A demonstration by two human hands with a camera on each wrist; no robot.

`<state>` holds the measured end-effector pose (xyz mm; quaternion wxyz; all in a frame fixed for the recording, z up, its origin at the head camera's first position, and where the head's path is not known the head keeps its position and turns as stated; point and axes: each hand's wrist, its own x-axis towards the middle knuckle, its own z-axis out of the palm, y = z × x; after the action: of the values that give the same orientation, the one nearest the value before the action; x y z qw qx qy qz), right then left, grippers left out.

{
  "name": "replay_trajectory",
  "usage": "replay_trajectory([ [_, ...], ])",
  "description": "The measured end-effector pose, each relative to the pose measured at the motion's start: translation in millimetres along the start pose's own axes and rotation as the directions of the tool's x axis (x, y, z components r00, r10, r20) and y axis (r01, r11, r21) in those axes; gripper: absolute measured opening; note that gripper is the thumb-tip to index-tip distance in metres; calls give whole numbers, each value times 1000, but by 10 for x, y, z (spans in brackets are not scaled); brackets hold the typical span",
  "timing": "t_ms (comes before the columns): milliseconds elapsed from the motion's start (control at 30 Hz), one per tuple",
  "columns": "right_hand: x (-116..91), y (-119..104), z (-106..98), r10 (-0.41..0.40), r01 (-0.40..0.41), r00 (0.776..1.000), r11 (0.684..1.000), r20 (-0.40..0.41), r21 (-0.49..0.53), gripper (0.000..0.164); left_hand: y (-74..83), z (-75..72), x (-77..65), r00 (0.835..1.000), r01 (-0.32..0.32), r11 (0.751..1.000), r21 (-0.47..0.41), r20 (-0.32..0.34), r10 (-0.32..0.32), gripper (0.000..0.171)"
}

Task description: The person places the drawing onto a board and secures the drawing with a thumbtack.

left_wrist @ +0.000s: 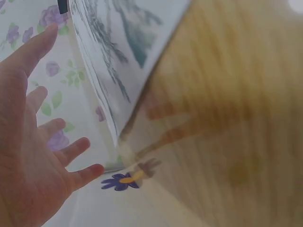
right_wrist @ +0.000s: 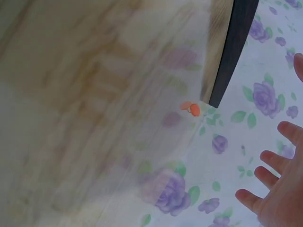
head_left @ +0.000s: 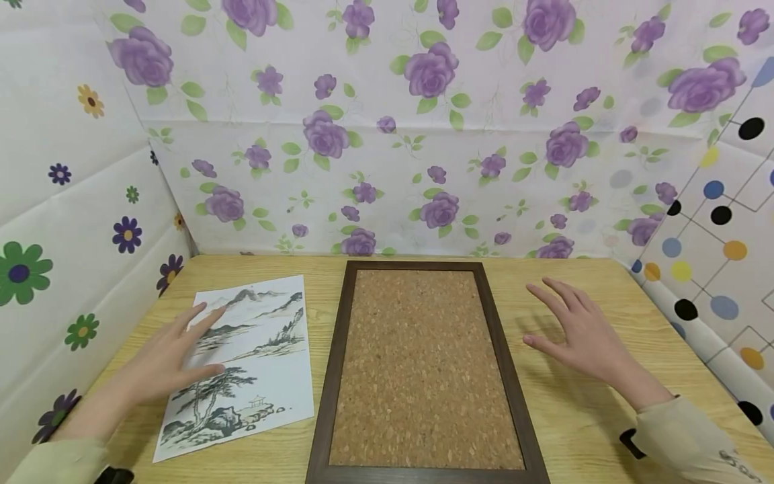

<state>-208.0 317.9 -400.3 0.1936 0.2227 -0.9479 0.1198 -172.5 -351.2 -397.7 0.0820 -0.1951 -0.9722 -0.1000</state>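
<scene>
My left hand (head_left: 163, 356) is held over the left part of a white sheet (head_left: 278, 376) printed with an ink landscape of mountains, a pine and a pavilion. Its fingers are spread and hold nothing; part of the sheet is hidden beneath them. In the middle of the table lies a cork board (head_left: 423, 370) in a dark brown wooden frame (head_left: 504, 336). To the right of the board, my right hand (head_left: 583, 336) hovers above the tabletop with fingers apart and nothing in them. Both wrist views show outstretched fingers, apart from any object.
The light wood table (head_left: 568, 430) is bounded at the back by a purple-flowered cloth (head_left: 387, 168). A daisy-patterned cloth (head_left: 36, 202) stands on the left, a dotted one (head_left: 707, 269) on the right. A small orange spot (right_wrist: 194, 110) shows near the frame's corner in the right wrist view.
</scene>
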Motion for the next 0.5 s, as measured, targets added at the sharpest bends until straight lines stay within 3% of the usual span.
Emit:
replay_trajectory([
  [233,-18,38,22,-7,7,1000,1000,-6,-9,88,-91,40,-71,999,51,997,-53,16,-50,104],
  [500,-25,69,42,-1,1,1000,1000,17,4,86,-148,72,-116,986,155,982,-109,71,-148,106],
])
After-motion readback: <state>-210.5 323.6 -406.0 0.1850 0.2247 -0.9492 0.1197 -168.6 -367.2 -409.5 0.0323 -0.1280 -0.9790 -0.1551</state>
